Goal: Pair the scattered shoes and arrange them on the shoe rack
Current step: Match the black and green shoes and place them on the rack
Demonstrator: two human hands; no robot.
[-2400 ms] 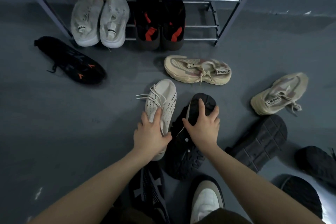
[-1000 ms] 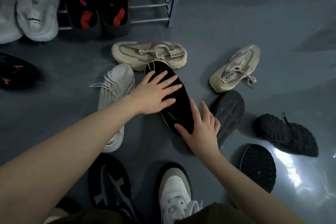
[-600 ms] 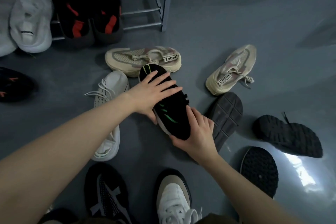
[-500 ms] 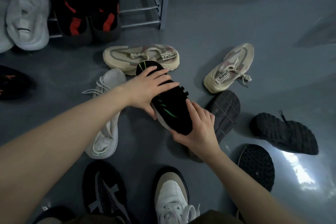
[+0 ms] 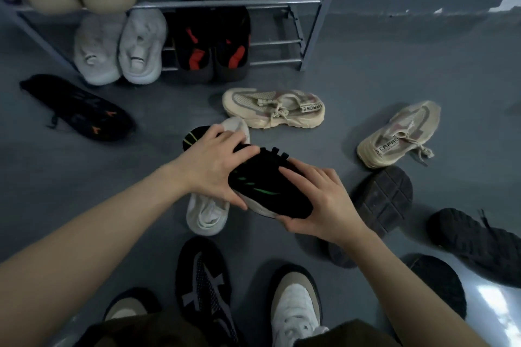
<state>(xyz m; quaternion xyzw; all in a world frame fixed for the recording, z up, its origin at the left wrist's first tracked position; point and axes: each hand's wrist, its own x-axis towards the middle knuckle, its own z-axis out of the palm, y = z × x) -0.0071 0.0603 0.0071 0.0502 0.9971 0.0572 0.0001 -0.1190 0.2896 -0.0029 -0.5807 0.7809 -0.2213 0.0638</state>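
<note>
You hold the black green-striped shoe (image 5: 262, 186) just above the floor, your left hand (image 5: 214, 169) gripping its toe end, right hand (image 5: 318, 200) its heel, the shoe rack (image 5: 234, 4) straight ahead beyond it.

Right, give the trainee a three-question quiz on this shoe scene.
1. True or false: both hands grip the black shoe with green stripes.
2. Which pair sits on the rack's lower shelf beside the grey pair? A) white B) black with red C) beige lace-up
3. Fill in: the two beige lace-up shoes lie on the ____.

Key: 1 true, left hand over the front part, right hand at the heel end. 2 B. 3 floor.
</note>
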